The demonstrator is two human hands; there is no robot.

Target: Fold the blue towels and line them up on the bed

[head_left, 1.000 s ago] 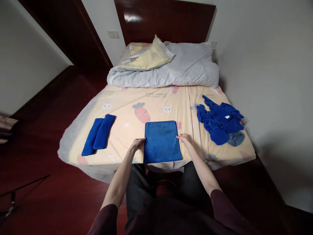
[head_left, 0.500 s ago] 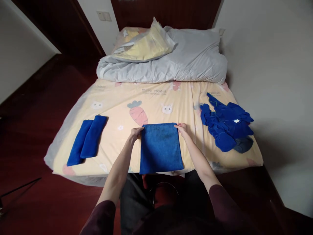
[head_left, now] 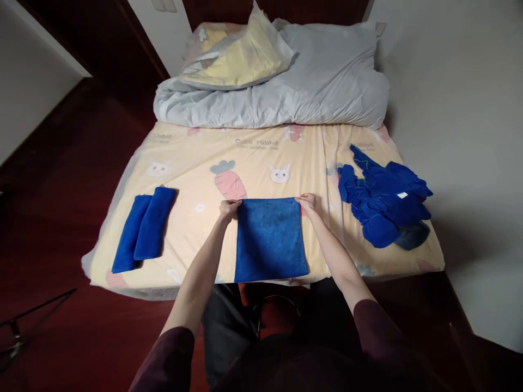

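Note:
A square blue cloth (head_left: 270,239) with dark smudges lies flat on the bed's front edge, directly before me. My left hand (head_left: 230,209) pinches its far left corner. At the far right corner, my right hand (head_left: 306,202) grips the cloth between thumb and fingers. Two folded blue cloths (head_left: 154,224) rest to the left, one partly overlapping the other. On the right is a crumpled heap of blue cloths (head_left: 386,201) with a small white tag showing.
The bed (head_left: 192,163) wears a yellow sheet printed with carrots and rabbits. A grey quilt (head_left: 327,76) is bunched at the head, with a yellow-lined corner turned over. A wall (head_left: 461,136) stands close on the right. A thin dark stand (head_left: 36,307) is on the floor at left.
The camera view has tilted down slightly, so the bed sits higher in the picture. Both hands still hold the cloth's far corners, and the cloth appears a little flatter and straighter.

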